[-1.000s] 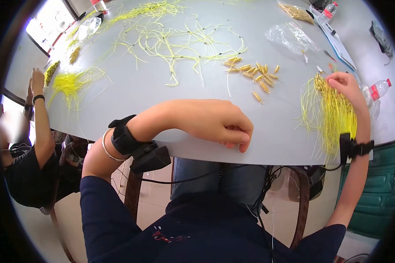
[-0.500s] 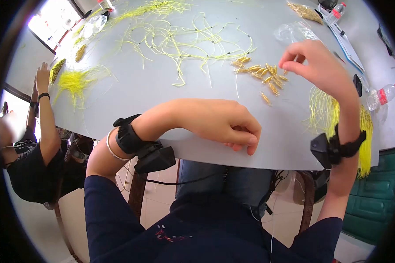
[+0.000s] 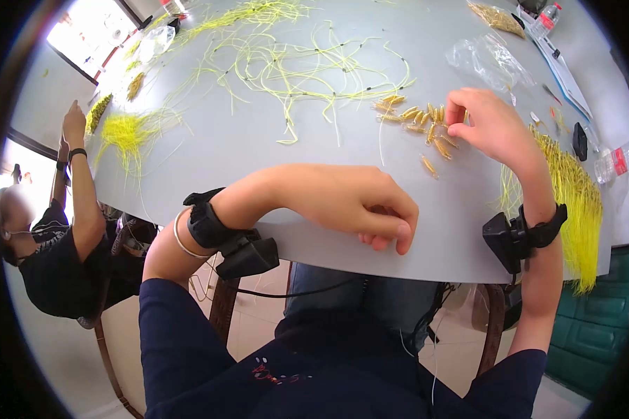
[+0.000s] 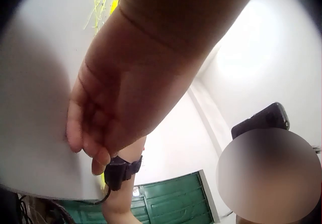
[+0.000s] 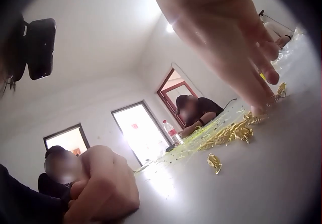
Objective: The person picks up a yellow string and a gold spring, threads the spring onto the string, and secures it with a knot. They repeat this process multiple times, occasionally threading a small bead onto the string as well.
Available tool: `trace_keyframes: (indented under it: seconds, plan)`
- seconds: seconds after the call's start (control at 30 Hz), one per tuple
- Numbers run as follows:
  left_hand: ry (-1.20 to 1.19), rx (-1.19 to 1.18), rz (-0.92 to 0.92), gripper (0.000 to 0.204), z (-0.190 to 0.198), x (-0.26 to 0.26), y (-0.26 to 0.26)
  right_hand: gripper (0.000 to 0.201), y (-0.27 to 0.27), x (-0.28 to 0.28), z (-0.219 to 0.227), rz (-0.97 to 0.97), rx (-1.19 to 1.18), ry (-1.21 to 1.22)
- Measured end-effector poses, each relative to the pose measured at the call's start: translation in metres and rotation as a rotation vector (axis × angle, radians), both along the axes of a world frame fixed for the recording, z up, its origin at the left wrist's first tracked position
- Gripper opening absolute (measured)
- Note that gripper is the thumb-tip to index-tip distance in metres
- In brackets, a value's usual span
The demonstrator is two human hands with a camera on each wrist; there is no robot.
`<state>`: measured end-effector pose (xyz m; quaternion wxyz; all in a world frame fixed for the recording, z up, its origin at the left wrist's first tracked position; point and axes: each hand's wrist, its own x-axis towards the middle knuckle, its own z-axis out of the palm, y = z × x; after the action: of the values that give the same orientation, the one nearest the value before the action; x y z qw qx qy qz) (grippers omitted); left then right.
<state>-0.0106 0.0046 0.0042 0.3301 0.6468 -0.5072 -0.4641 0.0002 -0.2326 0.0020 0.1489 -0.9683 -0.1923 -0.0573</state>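
My left hand (image 3: 360, 199) rests near the table's front edge, fingers loosely curled and holding nothing; the left wrist view shows the same hand (image 4: 115, 93) from its palm side. At the right side of a pile of small golden coils (image 3: 411, 114), my right hand (image 3: 493, 129) reaches down with thumb and forefinger slightly apart. In the right wrist view its fingertips (image 5: 259, 111) are down at the coils (image 5: 236, 132), and no grip on one is clear. A single coil (image 3: 429, 166) lies nearer the front, apart from the pile.
Yellow-green strands with dark dots (image 3: 286, 91) spread behind the coils. A thick yellow bundle (image 3: 576, 209) lies at the right, beside a bottle (image 3: 618, 160). Clear plastic bags (image 3: 486, 59) and a clipboard (image 3: 559, 73) lie farther back. Another person (image 3: 63, 244) sits at the left.
My right hand has moved left from the yellow bundle to the coils, then lowered slightly towards them. My left hand keeps its place on the table. The head view has shifted slightly.
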Motion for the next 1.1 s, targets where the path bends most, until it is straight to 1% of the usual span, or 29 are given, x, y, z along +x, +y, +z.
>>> trace_keyframes:
  seconds: [0.03, 0.07, 0.1, 0.17, 0.2, 0.23, 0.27, 0.3, 0.33, 0.37, 0.4, 0.47, 0.53, 0.6, 0.63, 0.67, 0.7, 0.73, 0.77, 0.83, 0.87, 0.9, 0.93, 1.0, 1.03, 1.1]
  plan:
    - [0.054, -0.024, 0.039, 0.021, -0.002, 0.001, 0.0, 0.012, 0.001, -0.002, 0.004, -0.001, 0.001, 0.0]
    - [0.107, -0.05, 0.079, 0.022, -0.002, 0.003, 0.001, 0.012, 0.003, -0.005, 0.012, -0.048, 0.089, 0.109]
    - [0.107, -0.05, 0.08, 0.022, -0.002, 0.005, 0.001, 0.011, 0.004, -0.007, 0.017, -0.093, 0.177, 0.218]
    - [-0.032, -0.158, 0.333, 0.021, 0.0, 0.012, 0.002, 0.011, 0.003, -0.009, 0.019, -0.062, 0.208, 0.187]
    - [-0.03, -0.156, 0.333, 0.021, -0.001, 0.015, 0.001, 0.011, 0.003, -0.01, 0.019, -0.034, 0.239, 0.153]
    - [-0.064, -0.223, 0.523, 0.021, -0.002, 0.019, 0.0, 0.011, 0.007, -0.011, 0.019, -0.034, 0.241, 0.153]
    - [-0.096, -0.289, 0.714, 0.021, -0.004, 0.022, 0.0, 0.01, 0.014, -0.011, 0.018, 0.026, 0.37, 0.121]
    - [-0.095, -0.286, 0.713, 0.021, -0.006, 0.023, 0.0, 0.01, 0.021, -0.012, 0.018, 0.085, 0.5, 0.088]
    - [-0.172, -0.32, 0.739, 0.023, -0.007, 0.025, 0.001, 0.01, 0.027, -0.011, 0.013, 0.083, 0.501, 0.087]
    - [-0.249, -0.356, 0.764, 0.024, -0.008, 0.026, 0.001, 0.011, 0.033, -0.009, 0.006, 0.129, 0.699, 0.076]
    - [-0.249, -0.356, 0.763, 0.024, -0.008, 0.025, 0.0, 0.013, 0.038, -0.008, -0.001, 0.175, 0.896, 0.064]
    - [-0.223, -0.396, 0.759, 0.025, -0.009, 0.024, -0.002, 0.013, 0.044, -0.011, -0.005, 0.163, 0.896, 0.07]
    - [-0.21, -0.397, 0.762, 0.025, -0.01, 0.025, -0.002, 0.014, 0.05, -0.016, -0.007, 0.11, 1.079, 0.249]
    - [-0.194, -0.397, 0.77, 0.026, -0.01, 0.027, 0.0, 0.013, 0.053, -0.018, -0.007, 0.087, 1.072, 0.216]
    - [-0.224, -0.37, 0.8, 0.024, -0.009, 0.03, 0.001, 0.013, 0.054, -0.018, -0.008, 0.064, 1.064, 0.184]
    - [-0.254, -0.343, 0.83, 0.022, -0.008, 0.033, 0.002, 0.013, 0.055, -0.017, -0.009, 0.065, 1.063, 0.187]
    - [-0.251, -0.341, 0.834, 0.022, -0.005, 0.037, 0.006, 0.012, 0.056, -0.016, -0.011, 0.077, 1.046, 0.14]
    - [-0.295, -0.314, 0.792, 0.021, -0.002, 0.043, 0.012, 0.011, 0.057, -0.015, -0.013, 0.091, 1.029, 0.095]
    - [-0.34, -0.286, 0.752, 0.021, 0.002, 0.048, 0.017, 0.011, 0.058, -0.016, -0.016, 0.096, 1.03, 0.101]
    - [-0.34, -0.297, 0.782, 0.02, 0.007, 0.052, 0.022, 0.009, 0.058, -0.017, -0.021, 0.155, 0.668, -0.131]
    - [-0.338, -0.31, 0.805, 0.019, 0.009, 0.054, 0.023, 0.009, 0.058, -0.016, -0.023, 0.158, 0.669, -0.13]
    - [-0.386, -0.318, 0.831, 0.019, 0.008, 0.056, 0.024, 0.009, 0.057, -0.015, -0.026, 0.216, 0.611, -0.146]
    - [-0.385, -0.318, 0.83, 0.019, 0.005, 0.059, 0.025, 0.008, 0.056, -0.015, -0.027, 0.272, 0.552, -0.163]
    - [-0.77, -0.22, 0.84, 0.019, 0.0, 0.065, 0.028, 0.008, 0.056, -0.016, -0.026, 0.274, 0.553, -0.157]
    - [-0.771, -0.221, 0.838, 0.019, 0.001, 0.065, 0.03, 0.008, 0.056, -0.016, -0.026, 0.279, 0.555, -0.151]
    - [-0.922, -0.198, 0.705, 0.017, 0.001, 0.064, 0.032, 0.008, 0.055, -0.016, -0.026, 0.263, 0.548, -0.153]
